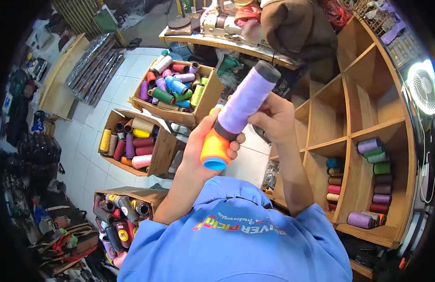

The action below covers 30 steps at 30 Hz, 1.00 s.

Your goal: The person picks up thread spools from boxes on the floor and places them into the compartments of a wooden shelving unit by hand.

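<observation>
A large lilac thread cone (244, 102) with dark ends is held up tilted before my chest, its top leaning to the right. My right hand (276, 118) is closed on its right side, thumb and fingers against the thread. My left hand (198, 143) wraps round a smaller orange thread cone (214, 146) with a blue core. The lilac cone's dark lower end overlaps the orange one, and fingers of my left hand lie beside that end. Whether the left hand also grips the lilac cone, I cannot tell.
Cardboard boxes full of thread cones stand on the left: a far box (210, 89), a middle box (163, 150) and a near box (149, 193). A wooden cubby shelf (347, 136) holds several spools at right. Beyond is a sewing machine (222, 23); a fan (422, 89) glows far right.
</observation>
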Motion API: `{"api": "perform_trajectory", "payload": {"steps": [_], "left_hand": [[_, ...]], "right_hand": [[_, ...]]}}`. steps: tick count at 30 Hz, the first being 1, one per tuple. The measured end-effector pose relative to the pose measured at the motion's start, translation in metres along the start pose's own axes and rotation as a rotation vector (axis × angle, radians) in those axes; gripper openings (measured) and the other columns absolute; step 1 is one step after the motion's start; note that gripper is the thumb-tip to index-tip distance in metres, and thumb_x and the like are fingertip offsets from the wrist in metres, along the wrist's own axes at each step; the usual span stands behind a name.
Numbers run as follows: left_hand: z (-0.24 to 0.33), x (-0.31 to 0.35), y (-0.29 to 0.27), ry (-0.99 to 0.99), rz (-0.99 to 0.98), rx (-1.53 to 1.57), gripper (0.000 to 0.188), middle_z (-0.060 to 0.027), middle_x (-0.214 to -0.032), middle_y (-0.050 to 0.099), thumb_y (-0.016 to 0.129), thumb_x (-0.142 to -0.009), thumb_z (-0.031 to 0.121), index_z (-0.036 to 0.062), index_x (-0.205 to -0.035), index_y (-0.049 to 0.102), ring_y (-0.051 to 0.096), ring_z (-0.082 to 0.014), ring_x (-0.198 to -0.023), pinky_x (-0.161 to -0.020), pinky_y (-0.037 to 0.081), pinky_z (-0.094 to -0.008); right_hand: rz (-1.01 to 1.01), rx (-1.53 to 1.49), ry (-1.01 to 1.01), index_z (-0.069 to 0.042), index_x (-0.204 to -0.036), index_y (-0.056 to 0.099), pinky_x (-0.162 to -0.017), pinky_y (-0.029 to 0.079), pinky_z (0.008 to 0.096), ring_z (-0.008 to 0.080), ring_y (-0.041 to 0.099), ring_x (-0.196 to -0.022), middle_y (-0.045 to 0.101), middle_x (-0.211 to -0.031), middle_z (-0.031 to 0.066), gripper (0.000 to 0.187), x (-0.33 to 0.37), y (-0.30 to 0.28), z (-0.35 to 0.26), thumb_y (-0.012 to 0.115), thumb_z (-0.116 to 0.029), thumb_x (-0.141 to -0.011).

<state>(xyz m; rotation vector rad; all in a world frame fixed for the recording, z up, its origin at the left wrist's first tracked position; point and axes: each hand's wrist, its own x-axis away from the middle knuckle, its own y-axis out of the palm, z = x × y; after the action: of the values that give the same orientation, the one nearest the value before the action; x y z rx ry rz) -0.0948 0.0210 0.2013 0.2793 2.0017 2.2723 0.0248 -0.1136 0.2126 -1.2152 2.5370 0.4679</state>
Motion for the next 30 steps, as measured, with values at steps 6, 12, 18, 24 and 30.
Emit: {"api": "perform_trajectory", "payload": {"steps": [6,12,18,24,30], "left_hand": [[-0.013,-0.011,0.0,-0.081,0.031,0.055,0.045,-0.0187,-0.081,0.059,0.041,-0.093,0.043,0.0012,-0.109,0.049,0.061,-0.0223,-0.063,-0.052,0.053,-0.03],[-0.024,-0.018,0.006,-0.191,0.078,0.143,0.044,-0.0181,-0.081,0.059,0.04,-0.094,0.042,0.0013,-0.108,0.05,0.06,-0.0208,-0.06,-0.052,0.052,-0.0279],[-0.029,-0.026,0.003,-0.297,0.088,0.142,0.044,-0.0176,-0.081,0.059,0.037,-0.094,0.043,0.0024,-0.106,0.05,0.059,-0.0185,-0.059,-0.05,0.05,-0.0264],[-0.027,-0.038,-0.019,-0.223,0.171,-0.201,0.043,-0.0156,-0.076,0.058,0.04,-0.093,0.044,0.0035,-0.104,0.05,0.057,-0.0193,-0.055,-0.047,0.049,-0.0279],[-0.039,-0.07,-0.072,-0.29,0.288,-0.742,0.032,-0.0145,-0.073,0.059,0.054,-0.089,0.03,-0.0011,-0.097,0.048,0.06,-0.0198,-0.054,-0.048,0.051,-0.0299]], "right_hand": [[0.066,0.204,0.02,0.006,-0.108,0.058,-0.073,0.051,0.0256,0.012,0.063,-0.082,0.067,-0.089,0.0094,0.04,0.014,-0.013,-0.014,0.071,-0.015,-0.077],[0.026,0.207,-0.021,0.006,-0.114,0.055,-0.076,0.052,0.0265,0.0146,0.063,-0.088,0.066,-0.097,0.011,0.037,0.026,-0.024,-0.022,0.065,-0.008,-0.081],[0.147,0.112,0.042,0.006,-0.119,0.051,-0.074,0.052,0.0273,0.016,0.062,-0.089,0.064,-0.101,0.0114,0.037,0.044,-0.031,-0.013,0.06,-0.002,-0.084],[0.388,-0.028,0.011,0.0,-0.127,0.046,-0.067,0.05,0.0282,0.0187,0.063,-0.083,0.064,-0.1,0.013,0.044,0.074,-0.045,-0.019,0.058,-0.018,-0.088],[0.597,0.436,0.357,0.0,-0.122,0.05,-0.061,0.046,0.0225,0.0121,0.061,-0.077,0.063,-0.091,0.0082,0.048,0.15,-0.045,-0.03,0.066,-0.023,-0.083]]}}
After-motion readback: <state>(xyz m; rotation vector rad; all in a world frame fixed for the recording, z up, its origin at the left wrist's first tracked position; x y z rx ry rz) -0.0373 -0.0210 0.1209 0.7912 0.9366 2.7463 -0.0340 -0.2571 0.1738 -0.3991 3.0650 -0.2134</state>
